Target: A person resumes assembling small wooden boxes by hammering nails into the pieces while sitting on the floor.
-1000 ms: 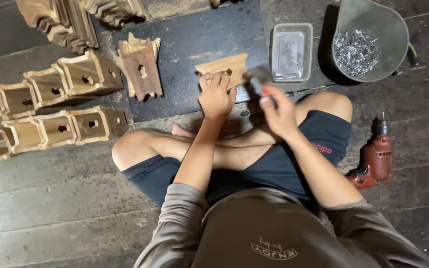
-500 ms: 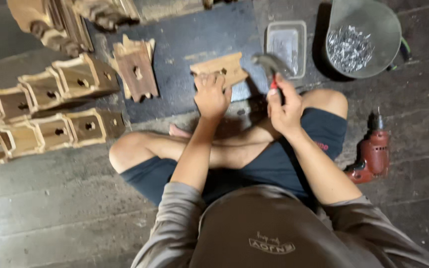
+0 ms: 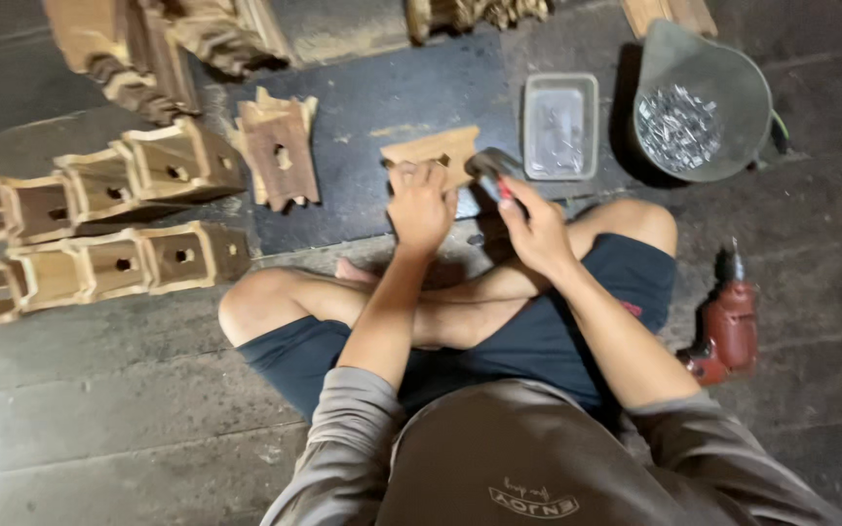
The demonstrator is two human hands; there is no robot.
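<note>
At the far left of the floor (image 3: 99,419), two rows of small open wooden boxes (image 3: 99,229) lie on their sides, each with a round hole in one face; the farther row runs toward the right and ends beside a dark mat (image 3: 372,107). On the mat's left part lies a flat stack of wooden pieces (image 3: 280,156) with notched ends, a hole in the top one. Carved wooden parts (image 3: 148,49) sit farther back, at the top left.

Near the middle, the person sits cross-legged on the floor in dark shorts. The left hand (image 3: 421,205) presses down on a light wooden board (image 3: 433,153) that lies on the mat, fingers bent over its near edge and clenched against it. Just to the right, the right hand (image 3: 536,229) is closed around the handle of a hammer (image 3: 491,166); the metal head is blurred and sits just beside the board's right end, and whether it touches cannot be told.

Farther right on the mat stands a shallow clear tray (image 3: 559,127). Beyond it is a grey plastic scoop-shaped tub (image 3: 704,73) holding a heap of nails (image 3: 679,122). At the right, near the person's knee, a red power drill (image 3: 728,326) lies on the floor, well apart from both hands.
</note>
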